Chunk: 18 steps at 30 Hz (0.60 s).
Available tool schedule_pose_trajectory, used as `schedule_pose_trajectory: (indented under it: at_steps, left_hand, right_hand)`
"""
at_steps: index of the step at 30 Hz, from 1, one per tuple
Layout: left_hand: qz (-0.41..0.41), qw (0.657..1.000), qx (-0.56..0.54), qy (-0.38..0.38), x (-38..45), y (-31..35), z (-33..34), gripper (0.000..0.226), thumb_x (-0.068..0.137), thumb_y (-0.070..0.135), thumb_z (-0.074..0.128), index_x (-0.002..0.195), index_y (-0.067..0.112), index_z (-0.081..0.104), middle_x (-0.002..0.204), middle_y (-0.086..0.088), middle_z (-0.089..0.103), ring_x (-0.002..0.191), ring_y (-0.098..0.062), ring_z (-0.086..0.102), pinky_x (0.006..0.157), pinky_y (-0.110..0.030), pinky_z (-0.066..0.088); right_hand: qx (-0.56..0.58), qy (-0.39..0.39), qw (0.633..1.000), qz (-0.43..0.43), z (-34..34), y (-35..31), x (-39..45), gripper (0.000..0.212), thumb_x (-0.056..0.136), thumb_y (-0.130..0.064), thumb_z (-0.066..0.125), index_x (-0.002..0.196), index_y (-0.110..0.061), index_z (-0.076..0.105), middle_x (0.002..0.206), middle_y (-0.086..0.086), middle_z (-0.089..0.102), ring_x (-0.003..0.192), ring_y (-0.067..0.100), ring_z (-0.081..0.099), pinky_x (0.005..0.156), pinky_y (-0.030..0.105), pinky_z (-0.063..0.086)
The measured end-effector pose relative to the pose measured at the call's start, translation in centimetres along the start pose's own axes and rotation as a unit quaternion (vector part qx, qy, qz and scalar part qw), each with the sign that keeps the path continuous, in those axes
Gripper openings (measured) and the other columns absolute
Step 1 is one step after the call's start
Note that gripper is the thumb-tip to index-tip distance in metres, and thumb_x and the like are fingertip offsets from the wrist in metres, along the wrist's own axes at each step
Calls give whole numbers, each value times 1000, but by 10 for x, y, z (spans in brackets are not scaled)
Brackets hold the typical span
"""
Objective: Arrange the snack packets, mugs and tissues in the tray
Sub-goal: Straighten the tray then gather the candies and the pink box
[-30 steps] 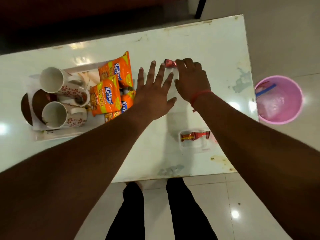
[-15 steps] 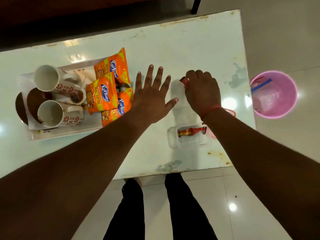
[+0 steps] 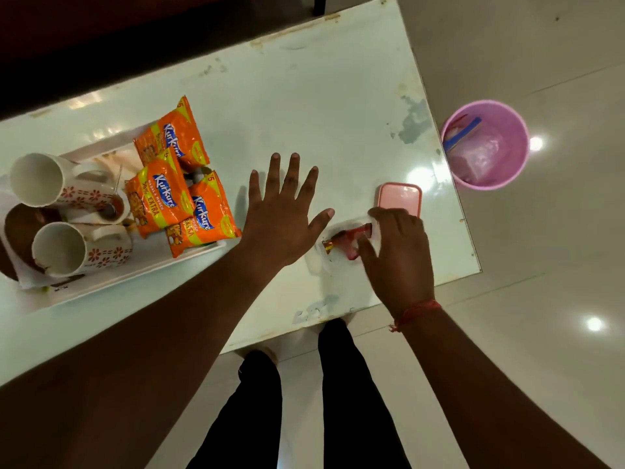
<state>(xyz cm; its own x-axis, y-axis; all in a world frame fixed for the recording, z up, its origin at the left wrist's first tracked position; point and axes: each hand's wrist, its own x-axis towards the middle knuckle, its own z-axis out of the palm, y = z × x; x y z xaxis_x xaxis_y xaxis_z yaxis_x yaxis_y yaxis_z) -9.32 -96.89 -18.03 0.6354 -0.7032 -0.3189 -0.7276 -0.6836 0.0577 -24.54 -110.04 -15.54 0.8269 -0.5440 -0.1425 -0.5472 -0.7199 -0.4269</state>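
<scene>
Left hand (image 3: pixel 282 218) is flat on the white worktop (image 3: pixel 304 96), fingers spread, holding nothing. Right hand (image 3: pixel 395 255) reaches into a clear container (image 3: pixel 321 262) with red sachets (image 3: pixel 348 240); can't tell if it's pinching one. Pink lid (image 3: pixel 399 199) sits just behind. Tray (image 3: pixel 135 272) at left holds 3 orange snack packets (image 3: pixel 165 198) and 2 mugs (image 3: pixel 77 248) on their sides.

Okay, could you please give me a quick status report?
Left hand flat and open on the table. Right hand at the red sachets in the clear container. Snack packets and mugs in tray.
</scene>
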Motion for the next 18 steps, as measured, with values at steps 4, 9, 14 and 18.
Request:
schedule_pose_trajectory:
  at_steps: [4,9,14,18]
  left_hand:
    - [3,1000,-3,-3,2,2,-1,78,93,68,4,157,24,9,166,-13,6,152,-38,1,118,-61,12]
    - [-1,1000,-17,-14,7,6,-3,77,93,67,6,157,24,7,166,-13,4,152,-38,-1,119,-60,12]
    - [-4,999,-29,-32,12,9,-4,77,93,66,6,157,24,6,166,-13,2,152,-38,-2,120,-60,12]
    - [-7,998,-48,-47,14,13,-10,74,95,63,11,157,23,9,166,-13,4,152,-37,-1,120,-59,12]
  right_hand:
    - [32,33,988,147,0,30,25,42,91,-35,60,127,-14,52,126,13,51,111,32,49,92,46,48]
    - [-69,-63,981,172,10,41,64,66,85,-56,61,132,-11,44,133,19,43,119,41,45,89,53,50]
    - [-115,-95,979,136,18,27,88,59,82,-43,65,127,-10,44,130,16,40,116,40,42,86,52,51]
    - [-65,-46,990,118,15,22,94,53,79,-32,63,126,-12,48,129,13,45,114,37,45,87,50,50]
